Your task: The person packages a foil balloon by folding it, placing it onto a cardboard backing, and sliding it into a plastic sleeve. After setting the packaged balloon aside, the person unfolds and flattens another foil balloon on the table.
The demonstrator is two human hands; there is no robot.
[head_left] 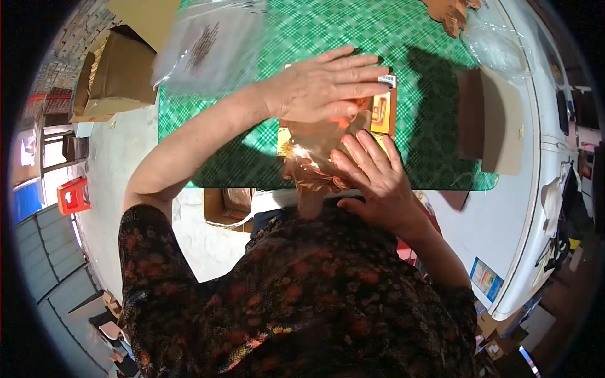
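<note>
My left hand (324, 87) lies flat across the upper part of a brown and yellow printed package (381, 114), its fingers stretched to the right. A shiny, see-through, orange-tinted plastic film (309, 154) covers part of the package and hangs past the table's front edge towards my body. Lower down, my right hand (375, 173) rests on the film with its fingers apart. Both palms face down and hide much of the package. A small white barcode label (389, 80) shows by the left fingertips.
Clear plastic bags (214, 44) lie at the table's back left on a green checked cloth (296, 31). Cardboard boxes (123, 72) stand to the left. On the right are a cardboard piece (501, 120), crumpled clear plastic (498, 47) and a white cabinet-like surface (548, 170). A red stool (74, 195) stands far left.
</note>
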